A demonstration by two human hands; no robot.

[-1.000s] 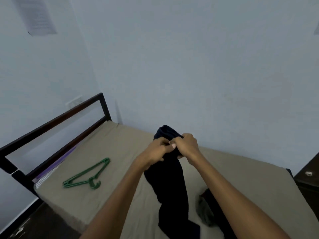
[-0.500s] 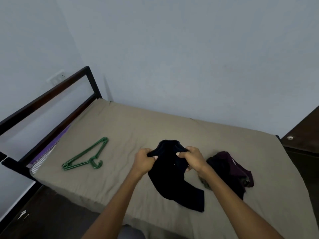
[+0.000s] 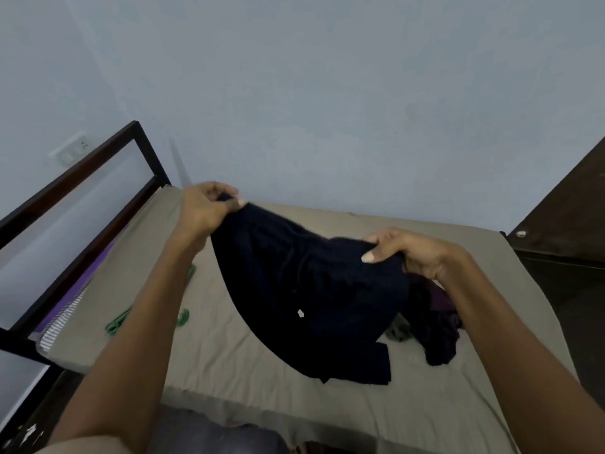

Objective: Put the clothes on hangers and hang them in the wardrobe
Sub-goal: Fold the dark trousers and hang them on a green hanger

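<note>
Both hands are holding a dark navy garment (image 3: 304, 290) spread out above the bed (image 3: 229, 365). The left hand (image 3: 204, 211) is raised at the far left, its fingers and thumb curled and pinching one corner of the top edge; the right hand (image 3: 415, 253) is sitting lower and to the right, its fingers curled over the other end of that edge with the thumb pressing on the near side of the cloth. Between the two grips the fabric is hanging in a sagging sheet, and its lower end is resting on the beige sheet near the middle of the mattress. A small white tag is showing on the front of the cloth. A green plastic hanger (image 3: 118, 322) is lying on the left part of the bed, mostly hidden behind the left forearm. A crumpled pile of dark clothes (image 3: 438, 326), with a purple piece in it, is lying on the right part of the bed, just behind the held garment. A dark metal bed frame (image 3: 98, 152) is running along the left side, and dark wooden furniture (image 3: 566, 221) is standing at the far right. A wall socket (image 3: 70, 150) is showing on the left wall.
</note>
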